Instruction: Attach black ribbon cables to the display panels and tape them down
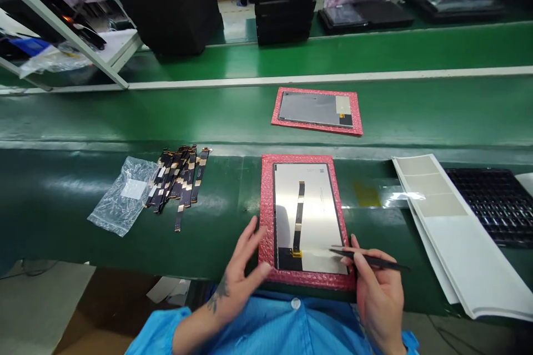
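Observation:
An LCD panel [320,205], silver back up, lies on a pink bubble-wrap sheet [266,177] in front of me. One black and gold flex cable [298,216] runs lengthwise over the panel, its lower end at a small yellow connector [296,254]. My left hand [245,260] has its fingers spread at the left edge of the bubble wrap. In my right hand [381,288] is a pair of dark tweezers [375,260], tips over the panel's lower right part. Whether the tips touch the panel I cannot tell.
Several loose flex cables [179,180] lie left beside a clear plastic bag [125,199]. A second panel [310,108] rests on pink wrap farther back. White sheets [478,255] and a black tray [491,199] are at right. Black bins [166,5] stand behind.

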{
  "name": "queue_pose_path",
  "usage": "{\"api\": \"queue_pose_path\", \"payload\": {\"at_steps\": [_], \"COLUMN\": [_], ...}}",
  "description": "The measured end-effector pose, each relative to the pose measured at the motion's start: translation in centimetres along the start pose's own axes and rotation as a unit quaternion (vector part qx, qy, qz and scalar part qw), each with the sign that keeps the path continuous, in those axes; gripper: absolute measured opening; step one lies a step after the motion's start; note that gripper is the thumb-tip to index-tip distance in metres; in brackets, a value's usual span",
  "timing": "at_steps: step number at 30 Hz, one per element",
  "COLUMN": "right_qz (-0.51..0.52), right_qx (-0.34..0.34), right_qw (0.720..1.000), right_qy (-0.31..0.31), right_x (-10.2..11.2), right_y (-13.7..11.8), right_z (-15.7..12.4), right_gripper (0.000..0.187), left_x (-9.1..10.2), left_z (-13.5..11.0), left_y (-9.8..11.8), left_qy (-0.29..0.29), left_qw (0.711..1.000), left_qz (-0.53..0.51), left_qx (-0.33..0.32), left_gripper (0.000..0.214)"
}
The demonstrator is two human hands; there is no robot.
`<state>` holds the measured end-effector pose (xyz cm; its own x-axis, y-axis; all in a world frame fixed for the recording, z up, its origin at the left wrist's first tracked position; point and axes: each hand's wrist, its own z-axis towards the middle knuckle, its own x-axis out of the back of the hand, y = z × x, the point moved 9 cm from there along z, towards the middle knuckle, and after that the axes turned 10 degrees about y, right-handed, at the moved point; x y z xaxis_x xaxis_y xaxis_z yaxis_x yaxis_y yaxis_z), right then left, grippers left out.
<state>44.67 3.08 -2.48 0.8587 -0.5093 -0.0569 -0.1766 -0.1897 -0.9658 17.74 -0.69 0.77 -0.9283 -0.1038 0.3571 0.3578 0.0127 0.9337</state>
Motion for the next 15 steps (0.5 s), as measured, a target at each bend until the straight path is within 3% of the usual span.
{"api": "queue_pose_path", "payload": {"at_steps": [2, 5, 7, 10, 15], "right_qz": [-0.001, 0.015, 0.026, 0.021, -0.075], "right_qx": [-0.033, -0.094, -0.132, -0.192, -0.188], "right_qw": [0.999, 0.994, 0.989, 0.974, 0.950], "right_qy": [-0.022, -0.048, -0.065, -0.117, -0.237], "right_x": [-0.7, -1.8, -2.5, -4.0, -6.3], "right_y": [0.5, 0.9, 0.9, 1.1, -0.4], "right_z": [-0.6, -1.0, -1.1, -1.6, -1.8], "right_gripper": [0.028, 0.029, 0.029, 0.030, 0.036], "left_x": [0.8, -1.0, -2.0, -2.8, -0.7], "left_z": [-1.0, -1.3, -0.3, 1.4, 3.0], "left_y": [-2.1, -2.4, -1.9, -1.1, -2.0], "left_qy": [0.049, -0.006, -0.049, -0.092, -0.038], "left_qw": [0.965, 0.893, 0.873, 0.873, 0.890], "left_qz": [-0.177, -0.324, -0.353, -0.356, -0.311], "left_qx": [0.186, 0.312, 0.335, 0.322, 0.332], "left_gripper": [0.050, 0.050, 0.048, 0.042, 0.042]}}
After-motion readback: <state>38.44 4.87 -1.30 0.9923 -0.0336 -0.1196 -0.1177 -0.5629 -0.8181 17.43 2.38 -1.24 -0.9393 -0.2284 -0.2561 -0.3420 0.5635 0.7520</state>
